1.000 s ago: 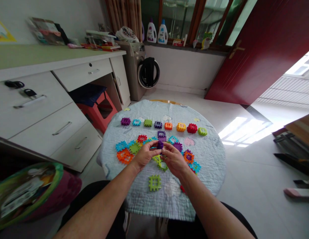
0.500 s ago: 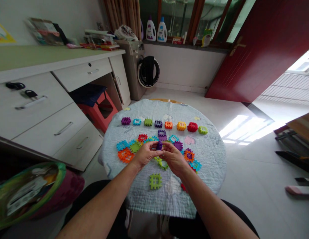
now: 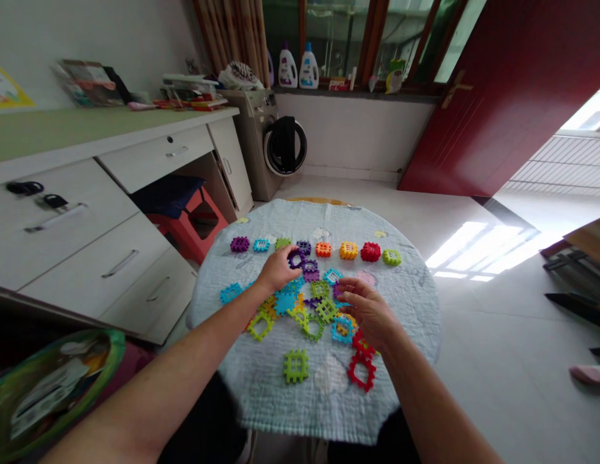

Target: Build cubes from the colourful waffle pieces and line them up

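Note:
My left hand [image 3: 276, 269] has its fingertips closed on a purple interlocking plastic tile [image 3: 296, 260] with a round opening. Just right of it, other purple tiles [image 3: 310, 269] lie on the cloth. My right hand [image 3: 370, 312] is open, its fingers apart over a purple tile [image 3: 336, 291] that they partly cover; whether they touch it I cannot tell. Between the hands is a loose spread of blue tiles [image 3: 286, 301], green tiles [image 3: 325, 310] and yellow pieces. Near my right wrist lie a blue tile [image 3: 342, 329] and a red frame tile [image 3: 361, 372].
A row of assembled block cubes, among them a red cube [image 3: 370, 252], runs across the far side of the cloth-covered round table [image 3: 329, 412]. One green tile [image 3: 296, 366] lies near me. A bin [image 3: 118, 354], a red stool [image 3: 203, 225] and white drawers [image 3: 120, 258] stand left.
My hands, together around a purple piece before, are now apart. The left has moved away with the purple tile; the right has shifted right, over another purple tile. The view has tilted slightly.

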`<state>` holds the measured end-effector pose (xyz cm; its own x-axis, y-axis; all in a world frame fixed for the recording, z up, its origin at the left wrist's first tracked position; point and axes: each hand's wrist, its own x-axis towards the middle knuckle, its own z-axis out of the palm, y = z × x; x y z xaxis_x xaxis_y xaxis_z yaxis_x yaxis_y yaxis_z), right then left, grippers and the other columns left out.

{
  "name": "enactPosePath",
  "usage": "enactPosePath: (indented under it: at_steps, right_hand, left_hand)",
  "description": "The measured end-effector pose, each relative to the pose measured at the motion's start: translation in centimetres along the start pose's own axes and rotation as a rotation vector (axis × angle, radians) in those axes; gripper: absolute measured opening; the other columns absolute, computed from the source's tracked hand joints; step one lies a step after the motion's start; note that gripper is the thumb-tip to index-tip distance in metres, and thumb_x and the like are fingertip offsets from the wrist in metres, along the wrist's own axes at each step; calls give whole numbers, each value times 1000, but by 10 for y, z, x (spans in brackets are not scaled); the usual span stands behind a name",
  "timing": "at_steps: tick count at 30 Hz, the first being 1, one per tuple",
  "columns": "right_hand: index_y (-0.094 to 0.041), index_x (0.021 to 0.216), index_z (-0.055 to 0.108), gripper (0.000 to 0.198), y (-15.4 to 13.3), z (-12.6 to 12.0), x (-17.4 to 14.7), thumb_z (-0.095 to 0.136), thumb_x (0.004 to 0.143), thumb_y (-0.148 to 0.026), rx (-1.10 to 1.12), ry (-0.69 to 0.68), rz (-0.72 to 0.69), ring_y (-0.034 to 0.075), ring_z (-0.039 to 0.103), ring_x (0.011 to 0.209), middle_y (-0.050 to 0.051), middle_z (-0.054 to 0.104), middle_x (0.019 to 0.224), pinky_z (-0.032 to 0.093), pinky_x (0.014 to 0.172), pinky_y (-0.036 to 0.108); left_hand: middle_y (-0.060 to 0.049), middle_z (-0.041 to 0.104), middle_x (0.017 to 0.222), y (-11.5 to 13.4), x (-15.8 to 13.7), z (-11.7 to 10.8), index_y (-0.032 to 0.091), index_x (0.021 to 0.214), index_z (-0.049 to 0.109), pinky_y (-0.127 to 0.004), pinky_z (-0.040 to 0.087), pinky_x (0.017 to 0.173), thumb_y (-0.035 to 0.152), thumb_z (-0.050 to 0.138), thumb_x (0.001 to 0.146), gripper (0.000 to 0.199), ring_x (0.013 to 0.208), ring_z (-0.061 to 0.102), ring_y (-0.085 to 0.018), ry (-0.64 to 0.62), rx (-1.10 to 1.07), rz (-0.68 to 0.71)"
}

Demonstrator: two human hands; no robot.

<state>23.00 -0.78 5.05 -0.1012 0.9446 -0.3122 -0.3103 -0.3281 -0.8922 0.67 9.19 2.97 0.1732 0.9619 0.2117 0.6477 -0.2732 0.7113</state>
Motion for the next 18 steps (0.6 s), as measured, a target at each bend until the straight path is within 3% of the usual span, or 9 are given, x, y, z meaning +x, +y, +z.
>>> enactPosePath:
  at_steps: [3, 8, 18]
  right_hand:
    - [-21, 97, 63, 36, -3, -2, 1, 74, 63, -27, 10, -2, 6, 13, 56, 81, 2, 59, 94, 45, 67, 27]
    - [-21, 91, 64, 34, -7, -5, 2, 75, 60, -28, 33, 8, 33, 13, 56, 78, 1, 59, 91, 44, 65, 27]
    - [-21, 92, 65, 32, -7, -9, 10, 73, 62, -28, 16, 19, 21, 13, 56, 79, 1, 60, 91, 45, 65, 26]
  left_hand:
    - [-9, 60, 115, -1, 46, 1, 15, 109, 60, -33, 45, 97, 16, 67, 60, 49, 109, 57, -23, -72, 323, 104]
    - [-7, 64, 115, -12, 99, 16, 19, 114, 61, -26, 46, 90, 17, 65, 63, 51, 105, 60, -22, -290, 644, 60]
    - [-5, 69, 110, -37, 126, 29, 21, 112, 64, -23, 46, 81, 17, 66, 57, 55, 98, 64, -22, -442, 703, 72]
